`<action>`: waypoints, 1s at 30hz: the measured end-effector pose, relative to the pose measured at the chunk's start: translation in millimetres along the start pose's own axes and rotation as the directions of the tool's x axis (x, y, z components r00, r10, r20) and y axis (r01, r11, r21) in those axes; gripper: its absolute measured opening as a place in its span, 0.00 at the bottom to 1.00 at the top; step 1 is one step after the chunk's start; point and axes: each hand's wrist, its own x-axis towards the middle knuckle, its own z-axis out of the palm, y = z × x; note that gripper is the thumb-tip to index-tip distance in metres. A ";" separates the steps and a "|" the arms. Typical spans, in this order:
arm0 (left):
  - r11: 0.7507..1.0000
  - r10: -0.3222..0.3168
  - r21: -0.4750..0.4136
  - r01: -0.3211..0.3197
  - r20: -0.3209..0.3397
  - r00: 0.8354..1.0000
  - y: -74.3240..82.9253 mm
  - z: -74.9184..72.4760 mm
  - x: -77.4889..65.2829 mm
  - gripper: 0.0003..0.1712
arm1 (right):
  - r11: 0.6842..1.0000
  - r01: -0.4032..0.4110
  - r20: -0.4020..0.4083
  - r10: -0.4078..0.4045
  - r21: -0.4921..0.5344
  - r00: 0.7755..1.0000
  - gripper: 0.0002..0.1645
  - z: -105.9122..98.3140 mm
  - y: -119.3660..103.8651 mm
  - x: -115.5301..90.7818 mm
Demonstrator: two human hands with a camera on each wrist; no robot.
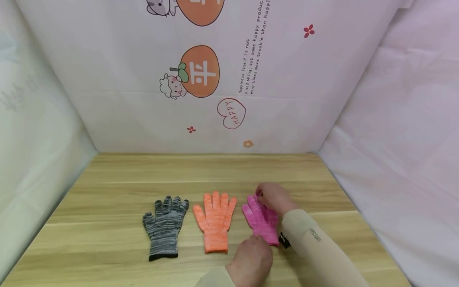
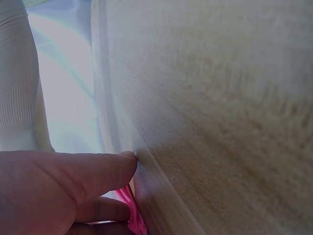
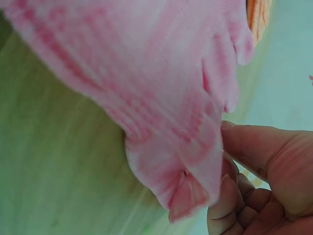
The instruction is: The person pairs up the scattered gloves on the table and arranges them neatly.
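Observation:
A pink knit glove [image 1: 263, 223] lies on the table at the right end of a row of gloves. My right hand [image 1: 275, 197] pinches the glove's far right part, its thumb and curled fingers at the folded edge in the right wrist view. At the near end, my left hand [image 1: 252, 255] grips the cuff's left corner. In the left wrist view, pink cloth [image 2: 134, 215] shows between the thumb and the fingers. Left of it an orange glove [image 1: 216, 223] lies flat with its fingers spread. Farther left is a grey-black striped glove [image 1: 166, 227] with a black cuff hem.
The wood-grain table [image 1: 89, 239] carries all three gloves. White cloth walls enclose it; the back wall [image 1: 287, 99] bears printed cartoons and text. A small black item [image 1: 284, 240] shows beside the right sleeve [image 1: 319, 243].

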 end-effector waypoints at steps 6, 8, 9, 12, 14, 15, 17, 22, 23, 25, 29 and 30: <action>0.998 0.000 0.068 0.010 -0.148 0.989 3.4 -1.4 6.0 0.41 | 0.999 -0.014 -0.017 0.015 0.047 1.000 0.13 -0.6 1.8 2.2; 0.997 0.000 0.077 0.011 -0.147 0.989 3.3 -2.3 6.2 0.40 | 0.998 -0.035 -0.019 0.036 0.061 0.999 0.15 -1.9 3.8 2.8; 0.997 0.001 0.082 0.012 -0.146 0.989 3.2 -2.6 6.2 0.40 | 0.998 -0.038 -0.020 0.039 0.057 0.999 0.16 -2.3 4.5 3.2; 0.996 0.002 0.089 0.012 -0.148 0.989 2.8 -2.5 6.5 0.40 | 0.998 -0.042 -0.003 0.042 0.038 0.999 0.16 -2.2 5.1 4.3; 0.996 0.001 0.088 0.013 -0.154 0.988 2.6 -2.6 6.7 0.40 | 0.999 -0.038 0.002 0.038 0.020 0.999 0.15 -1.0 5.5 5.4; 0.996 0.000 0.091 0.014 -0.157 0.988 2.4 -2.7 6.9 0.40 | 0.999 -0.036 0.000 0.036 0.012 0.999 0.14 -0.7 5.3 5.6; 0.993 -0.003 0.112 0.022 -0.166 0.986 2.2 -2.9 6.9 0.40 | 0.999 -0.042 -0.010 0.042 0.003 0.999 0.13 0.4 5.5 6.1; 0.981 -0.010 0.190 0.044 -0.178 0.984 1.3 -2.7 6.8 0.41 | 0.998 -0.055 -0.039 0.054 -0.008 0.998 0.11 3.0 6.8 6.7; 0.981 -0.010 0.190 0.044 -0.177 0.984 1.1 -2.5 7.0 0.41 | 0.998 -0.056 -0.042 0.055 -0.009 0.998 0.10 3.3 7.0 6.8; 0.981 -0.010 0.188 0.044 -0.175 0.984 0.8 -1.9 6.8 0.41 | 0.998 -0.056 -0.042 0.055 -0.013 0.998 0.09 3.6 7.1 6.8; 0.985 -0.010 0.170 0.038 -0.165 0.986 0.6 -1.3 6.4 0.41 | 0.998 -0.055 -0.039 0.054 -0.021 0.998 0.05 3.6 7.3 6.8; 0.985 -0.010 0.170 0.038 -0.164 0.986 0.6 -1.2 6.0 0.41 | 0.998 -0.059 -0.040 0.059 -0.015 0.997 0.05 3.5 7.2 6.7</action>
